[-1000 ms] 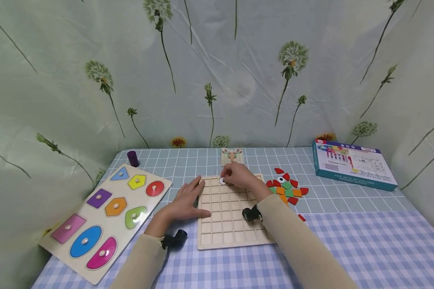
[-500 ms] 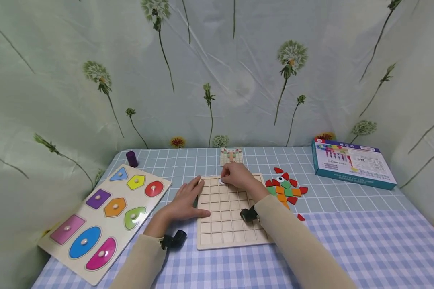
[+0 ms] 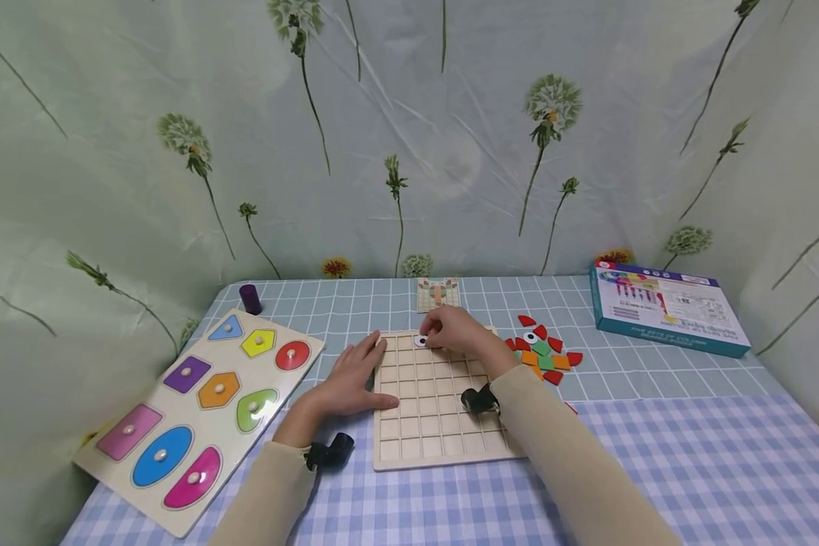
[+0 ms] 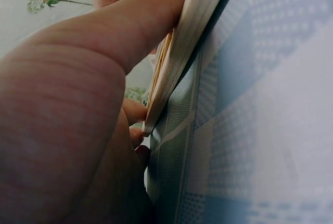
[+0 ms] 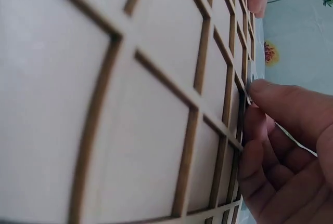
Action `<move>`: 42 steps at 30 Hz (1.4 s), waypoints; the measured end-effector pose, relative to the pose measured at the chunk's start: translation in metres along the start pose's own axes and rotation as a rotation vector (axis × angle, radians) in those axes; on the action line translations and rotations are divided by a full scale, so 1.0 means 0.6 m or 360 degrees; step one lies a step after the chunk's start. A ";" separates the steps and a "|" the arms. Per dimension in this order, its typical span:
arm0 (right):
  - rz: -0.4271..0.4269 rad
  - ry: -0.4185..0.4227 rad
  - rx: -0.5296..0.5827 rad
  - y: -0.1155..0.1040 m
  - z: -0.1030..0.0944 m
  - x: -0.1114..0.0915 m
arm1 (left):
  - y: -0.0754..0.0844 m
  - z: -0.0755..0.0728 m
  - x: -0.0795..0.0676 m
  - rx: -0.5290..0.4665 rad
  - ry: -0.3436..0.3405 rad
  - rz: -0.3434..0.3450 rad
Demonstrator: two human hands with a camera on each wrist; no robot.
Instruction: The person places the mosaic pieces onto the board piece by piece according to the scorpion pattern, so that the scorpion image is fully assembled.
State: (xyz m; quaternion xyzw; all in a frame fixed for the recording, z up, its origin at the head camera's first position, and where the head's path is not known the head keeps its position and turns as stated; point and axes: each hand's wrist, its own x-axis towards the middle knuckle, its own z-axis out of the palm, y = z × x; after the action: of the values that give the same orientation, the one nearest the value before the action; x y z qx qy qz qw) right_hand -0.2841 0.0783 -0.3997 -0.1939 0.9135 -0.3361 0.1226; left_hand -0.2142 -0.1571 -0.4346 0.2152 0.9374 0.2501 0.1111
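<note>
A wooden grid board [image 3: 428, 427] lies flat in front of me in the head view. My left hand [image 3: 344, 387] rests along its left edge, fingers spread, the thumb on the frame. At the top row, my right hand [image 3: 456, 334] pinches a white eye tile [image 3: 419, 341] with a black pupil, its fingertips at the tile's right edge. In the right wrist view the thumb [image 5: 283, 99] touches the tile, with the other fingers curled below it. To the right of the board lie several red, green and orange pieces [image 3: 543, 362], partly hidden by the right arm.
A small pattern card [image 3: 439, 297] lies behind the board. On the left is a knob puzzle board [image 3: 208, 440] with coloured shapes, and a purple cylinder [image 3: 250, 299] stands behind it. A teal-edged box [image 3: 669, 311] lies at the back right.
My right hand has shifted slightly right, and more of the eye tile, including its pupil, now shows. The left hand stays in place on the board's edge.
</note>
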 end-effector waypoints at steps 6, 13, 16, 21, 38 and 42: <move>-0.0024 -0.0008 -0.0054 0.001 0.000 0.001 | 0.001 0.000 0.001 0.0007 -0.0001 -0.0009; 0.0009 -0.0015 -0.0091 -0.004 0.005 0.000 | 0.000 0.003 -0.001 -0.0010 -0.0005 -0.0019; -0.0009 -0.0024 -0.0122 -0.006 0.007 -0.003 | -0.003 0.004 -0.003 -0.0007 -0.0002 -0.0024; -0.0034 0.0050 -0.0162 -0.006 0.000 -0.020 | -0.005 0.005 -0.006 -0.0007 0.0002 -0.0037; 0.0316 0.0364 -0.0121 0.073 -0.087 -0.115 | -0.001 0.000 0.002 -0.0007 -0.0017 -0.0013; 0.0365 0.0361 -0.0148 0.097 -0.098 -0.122 | -0.001 0.000 0.003 0.0000 -0.0026 -0.0025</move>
State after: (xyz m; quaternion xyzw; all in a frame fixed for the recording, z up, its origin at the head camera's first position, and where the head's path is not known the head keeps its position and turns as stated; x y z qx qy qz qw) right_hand -0.2552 0.1843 -0.3879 -0.0547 0.9521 -0.2970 0.0472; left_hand -0.2157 -0.1568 -0.4352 0.2098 0.9382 0.2476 0.1206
